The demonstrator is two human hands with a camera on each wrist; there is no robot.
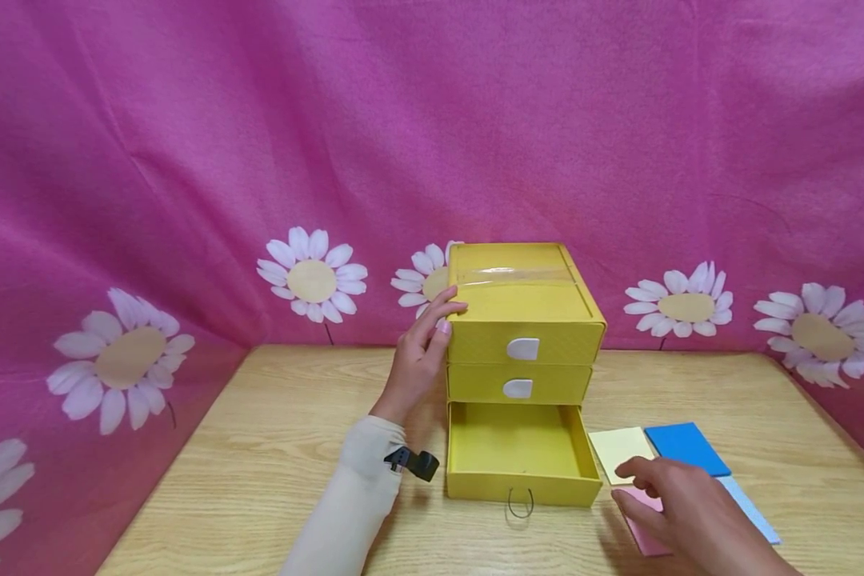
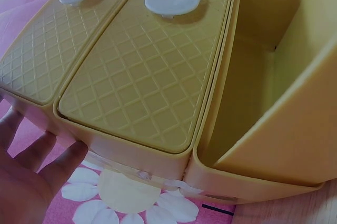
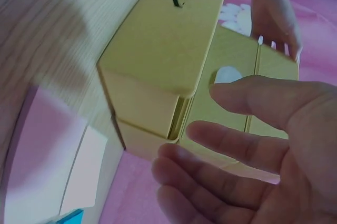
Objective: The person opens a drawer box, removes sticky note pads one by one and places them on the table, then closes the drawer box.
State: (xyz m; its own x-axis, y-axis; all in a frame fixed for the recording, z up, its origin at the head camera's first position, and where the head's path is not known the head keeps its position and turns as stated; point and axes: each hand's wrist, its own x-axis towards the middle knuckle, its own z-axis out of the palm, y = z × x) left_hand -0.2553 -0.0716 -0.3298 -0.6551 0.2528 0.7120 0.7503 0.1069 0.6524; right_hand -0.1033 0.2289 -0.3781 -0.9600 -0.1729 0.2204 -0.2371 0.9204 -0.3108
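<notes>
A yellow three-drawer unit [image 1: 514,300] stands on the table, its bottom drawer [image 1: 482,486] pulled out and bare inside. White tabs mark the two upper drawers; a thin dark loop [image 1: 521,504] serves as the bottom drawer's pull. My left hand [image 1: 419,364] rests against the unit's upper left side, fingertips at the top edge. Right of the drawer, my right hand [image 1: 698,506] hovers with loosely bent fingers and nothing in them. Beneath and around it lie square paper pads: pale yellow [image 1: 614,448], blue [image 1: 687,448], pink [image 1: 648,538] and light blue [image 1: 752,512].
The wooden table [image 1: 259,464] extends left of the unit. Behind it hangs a pink cloth [image 1: 432,120] printed with white daisies. Clear tape [image 1: 514,274] runs across the unit's top. A black wrist camera [image 1: 414,462] sits on the left sleeve.
</notes>
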